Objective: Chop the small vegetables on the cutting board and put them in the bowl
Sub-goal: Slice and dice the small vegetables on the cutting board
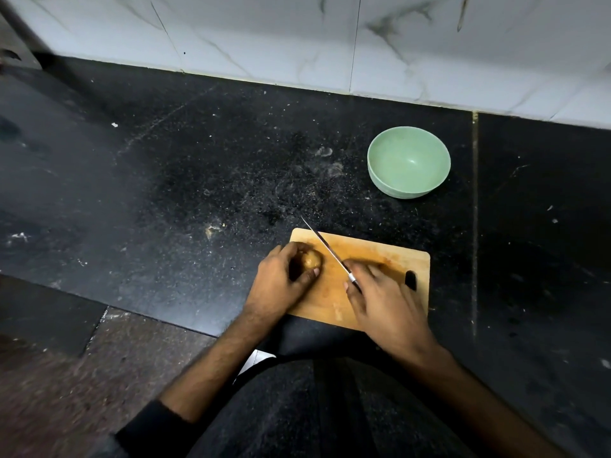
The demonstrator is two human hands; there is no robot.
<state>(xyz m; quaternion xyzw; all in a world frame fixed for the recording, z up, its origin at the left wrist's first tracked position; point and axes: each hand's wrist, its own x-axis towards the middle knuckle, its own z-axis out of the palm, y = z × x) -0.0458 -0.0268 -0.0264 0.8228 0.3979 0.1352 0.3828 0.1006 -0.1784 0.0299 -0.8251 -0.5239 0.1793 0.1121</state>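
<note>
A wooden cutting board [390, 256] lies near the front edge of a black counter. My left hand [281, 282] curls round a small brown vegetable [312, 259] at the board's left end. My right hand [383, 302] grips the handle of a knife [325, 247]. Its blade slants up and left above the board, just right of the vegetable, with the tip past the board's far edge. A pale green bowl [409, 161] stands empty on the counter beyond the board, to the right.
The black speckled counter [198, 180] runs back to a white marble-tiled wall [297, 34]. A seam in the counter [475, 226] runs right of the board. The counter's front edge drops to a brownish floor [99, 375] at lower left.
</note>
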